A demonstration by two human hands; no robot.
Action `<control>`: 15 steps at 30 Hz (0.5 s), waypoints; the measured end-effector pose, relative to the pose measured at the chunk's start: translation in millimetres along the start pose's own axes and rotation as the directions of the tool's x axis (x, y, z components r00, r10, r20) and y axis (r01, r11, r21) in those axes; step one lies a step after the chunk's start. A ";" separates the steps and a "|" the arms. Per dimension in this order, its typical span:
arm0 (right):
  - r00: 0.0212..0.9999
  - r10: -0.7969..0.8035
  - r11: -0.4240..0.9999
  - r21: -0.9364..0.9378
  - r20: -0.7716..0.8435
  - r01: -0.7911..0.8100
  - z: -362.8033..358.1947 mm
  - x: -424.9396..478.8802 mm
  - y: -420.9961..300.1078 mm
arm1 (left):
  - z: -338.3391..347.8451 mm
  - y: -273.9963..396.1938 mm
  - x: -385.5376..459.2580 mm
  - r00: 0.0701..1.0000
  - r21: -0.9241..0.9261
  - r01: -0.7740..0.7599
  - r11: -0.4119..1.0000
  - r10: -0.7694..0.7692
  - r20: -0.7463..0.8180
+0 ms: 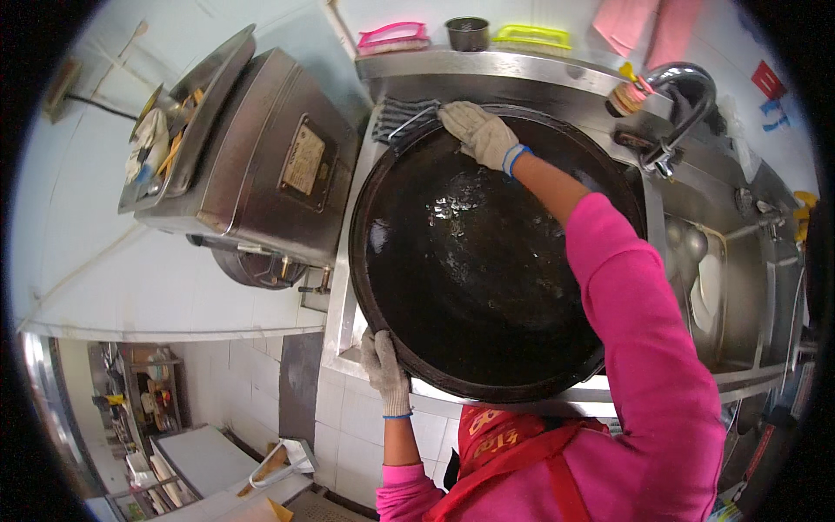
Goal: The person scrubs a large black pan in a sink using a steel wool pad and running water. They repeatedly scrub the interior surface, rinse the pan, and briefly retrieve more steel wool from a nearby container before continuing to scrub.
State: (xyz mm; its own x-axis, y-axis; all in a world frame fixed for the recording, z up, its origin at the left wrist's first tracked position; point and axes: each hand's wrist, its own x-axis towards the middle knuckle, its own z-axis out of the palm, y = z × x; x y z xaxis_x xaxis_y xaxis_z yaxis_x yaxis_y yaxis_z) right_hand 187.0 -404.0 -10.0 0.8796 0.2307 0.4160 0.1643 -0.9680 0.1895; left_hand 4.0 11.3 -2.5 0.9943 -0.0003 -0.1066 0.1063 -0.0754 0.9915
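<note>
A very large dark wok (pixel 483 293) lies before me over a stainless steel sink, its inside wet and shiny. My left hand (pixel 385 365), in a knitted work glove, grips the rim at the near left. At the far side my right hand (pixel 481 136), gloved too, lies over the wok's rim and upper inner wall. Its palm and fingertips are hidden, so I cannot tell whether anything is under it. Just left of those fingertips are a wire loop handle (pixel 412 124) and a dark striped cloth (pixel 398 116).
On the back ledge stand a pink brush (pixel 393 38), a metal cup (pixel 467 34) and a yellow-green brush (pixel 532 39). A curved faucet (pixel 691 98) rises at the back right, beside a second basin (pixel 740 293) holding dishes. A steel tank (pixel 261 150) stands left.
</note>
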 end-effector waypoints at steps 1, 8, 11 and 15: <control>0.997 -0.072 0.997 -0.019 0.030 0.072 -2.9 -3.9 11.1 | -0.3 0.5 -0.4 1.000 -0.017 -0.003 1.000 0.003 0.000; 0.912 0.341 0.939 -0.043 0.226 -0.340 -93.7 -166.6 66.9 | -0.4 3.6 -1.6 0.999 -0.039 -0.031 0.999 0.032 0.026; 0.690 0.578 0.808 -0.187 0.435 -0.559 -151.0 -228.1 31.6 | -2.0 3.1 -2.3 0.996 0.028 -0.085 0.996 0.084 0.031; 0.677 0.611 0.782 -0.179 0.410 -0.597 -149.7 -256.5 17.4 | 7.5 12.2 -4.3 0.995 0.023 -0.095 0.995 0.095 0.005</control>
State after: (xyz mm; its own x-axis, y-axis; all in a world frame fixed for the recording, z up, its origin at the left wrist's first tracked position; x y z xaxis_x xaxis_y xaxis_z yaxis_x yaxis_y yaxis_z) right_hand -102.6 -465.3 19.8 0.8790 -0.4757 0.0326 -0.4768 -0.8770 0.0589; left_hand 1.0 2.9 9.6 0.9998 -0.0126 -0.0126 0.0113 -0.0975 0.9952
